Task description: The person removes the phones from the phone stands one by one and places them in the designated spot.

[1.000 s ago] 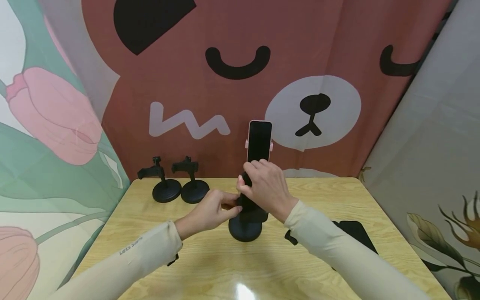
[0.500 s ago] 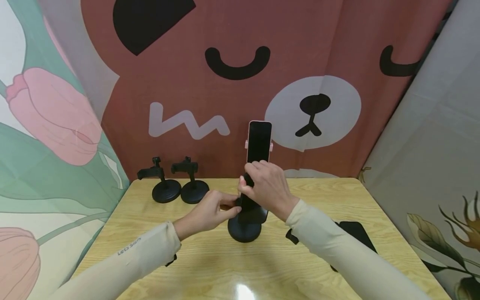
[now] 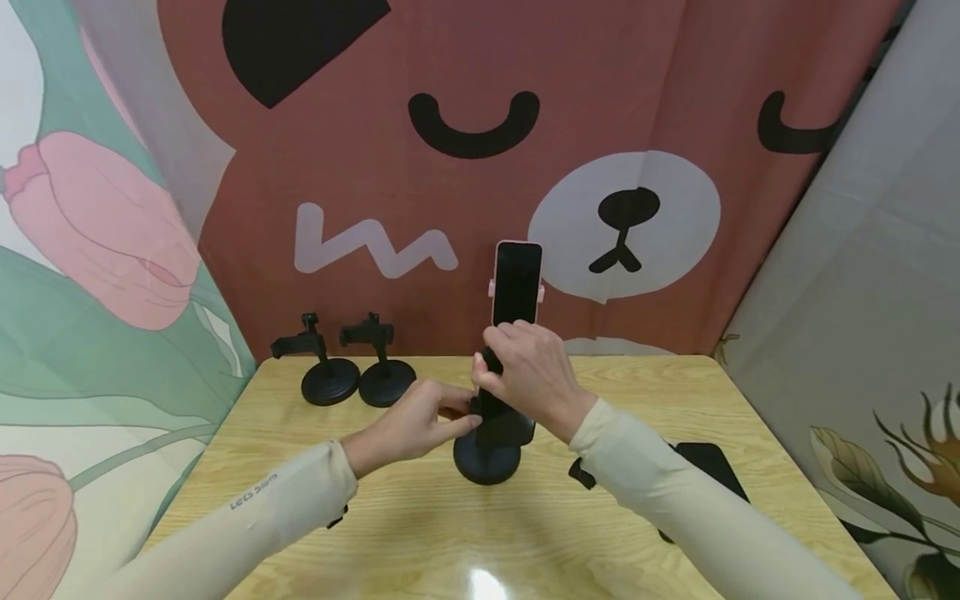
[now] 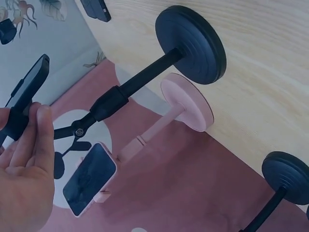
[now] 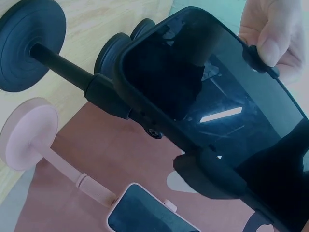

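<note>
In the head view, a black smartphone (image 3: 504,425) sits tilted in a black phone stand (image 3: 487,465) in the middle of the table. My left hand (image 3: 416,423) pinches the stand's clamp at the phone's left edge. The right wrist view shows the left thumb on the clamp's jaw (image 5: 260,60), against the phone's side. My right hand (image 3: 532,375) grips the upper part of the phone, with its fingers curled over the top and its thumb at the left. That hand covers much of the phone. In the left wrist view, the stand's round base (image 4: 190,46) rests on the table.
Behind is a pink phone stand (image 4: 188,104) holding a pink-edged phone (image 3: 517,279). Two more black stands, one (image 3: 330,382) beside the other (image 3: 386,383), stand at the back left. A dark flat phone-like object (image 3: 712,467) lies at the right, partly behind the right sleeve.
</note>
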### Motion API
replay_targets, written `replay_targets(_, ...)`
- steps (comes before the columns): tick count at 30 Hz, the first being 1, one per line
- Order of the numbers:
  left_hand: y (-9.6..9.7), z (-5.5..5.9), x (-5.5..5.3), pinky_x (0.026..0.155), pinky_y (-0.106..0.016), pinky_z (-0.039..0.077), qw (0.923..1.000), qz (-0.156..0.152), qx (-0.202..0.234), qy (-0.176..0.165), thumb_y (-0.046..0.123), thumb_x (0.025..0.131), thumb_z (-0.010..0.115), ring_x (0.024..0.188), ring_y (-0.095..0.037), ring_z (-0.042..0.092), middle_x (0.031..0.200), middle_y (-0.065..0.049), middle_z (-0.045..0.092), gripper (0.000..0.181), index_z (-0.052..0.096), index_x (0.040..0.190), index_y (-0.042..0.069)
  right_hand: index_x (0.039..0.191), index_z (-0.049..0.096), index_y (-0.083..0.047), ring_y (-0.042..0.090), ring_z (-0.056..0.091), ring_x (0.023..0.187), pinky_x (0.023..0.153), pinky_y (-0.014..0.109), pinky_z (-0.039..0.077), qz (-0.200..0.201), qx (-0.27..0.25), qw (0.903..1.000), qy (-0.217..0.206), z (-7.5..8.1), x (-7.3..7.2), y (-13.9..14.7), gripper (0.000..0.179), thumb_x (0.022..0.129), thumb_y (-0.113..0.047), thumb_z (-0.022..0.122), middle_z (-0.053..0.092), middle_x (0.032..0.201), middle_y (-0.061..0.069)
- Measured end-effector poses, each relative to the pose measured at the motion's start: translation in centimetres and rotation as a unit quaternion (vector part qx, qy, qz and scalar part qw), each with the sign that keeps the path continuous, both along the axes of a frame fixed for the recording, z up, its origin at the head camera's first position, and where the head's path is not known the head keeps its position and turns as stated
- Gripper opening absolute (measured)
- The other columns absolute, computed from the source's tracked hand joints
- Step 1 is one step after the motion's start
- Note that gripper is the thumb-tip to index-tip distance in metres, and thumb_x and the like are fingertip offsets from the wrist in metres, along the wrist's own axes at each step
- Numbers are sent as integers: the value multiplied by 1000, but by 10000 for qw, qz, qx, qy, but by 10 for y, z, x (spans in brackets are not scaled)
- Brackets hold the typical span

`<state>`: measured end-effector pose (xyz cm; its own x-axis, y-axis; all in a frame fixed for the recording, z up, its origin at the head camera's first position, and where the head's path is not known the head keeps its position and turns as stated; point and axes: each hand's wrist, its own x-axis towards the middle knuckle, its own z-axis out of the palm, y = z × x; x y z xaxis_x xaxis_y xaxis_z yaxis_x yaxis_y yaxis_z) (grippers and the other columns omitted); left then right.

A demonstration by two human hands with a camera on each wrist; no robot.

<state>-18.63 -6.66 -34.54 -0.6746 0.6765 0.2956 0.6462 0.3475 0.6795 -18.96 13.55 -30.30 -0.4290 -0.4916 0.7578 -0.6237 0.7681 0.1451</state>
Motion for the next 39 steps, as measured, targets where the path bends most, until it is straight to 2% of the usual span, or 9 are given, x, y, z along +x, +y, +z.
replay_targets(4,2,2,1,84,-22,60,9998,129,-123,41,13,95,69,88,-7,74,101,-2,79,19,77,112,11,71,55,-12,13,33,51,48,20,24,-52,13,10000,-80,1,1,-1,24,86,-21,71,41,56,-1)
replay_targets(14,6,2,2,81,-21,59,9995,246,-149,113,14,95,69,88,-7,74,99,0,79,17,77,110,13,73,57,-12,15,37,56,53,22,27,-105,-113,9993,-353,0,4,2,23,89,-24,69,45,58,-1)
replay_targets(22,5,1,3,79,-20,58,9996,204,-148,125,15,96,68,87,-6,73,98,1,79,19,77,112,15,78,62,-11,18,45,63,59,27,32,-182,-317,9982,-485,-3,7,4,21,91,-26,69,56,65,0)
replay_targets(27,4,0,3,79,-20,58,9996,164,-145,159,16,97,67,88,-6,74,99,-1,79,21,76,115,13,81,64,-12,19,46,67,60,29,35,-192,-626,9965,-520,-7,11,4,20,91,-28,70,61,70,1)
replay_targets(34,4,0,5,78,-20,58,9994,198,-171,215,15,97,67,86,-6,74,98,-1,79,18,77,111,14,82,66,-11,21,47,70,56,29,40,-501,-797,9950,-321,-13,15,2,23,91,-32,71,65,75,3)
replay_targets(39,4,0,5,77,-20,58,9991,205,-173,321,14,96,67,84,-5,73,95,0,79,15,77,107,15,85,66,-11,20,47,70,46,22,35,-619,-896,9937,-265,-15,16,-1,25,91,-34,71,64,77,3)
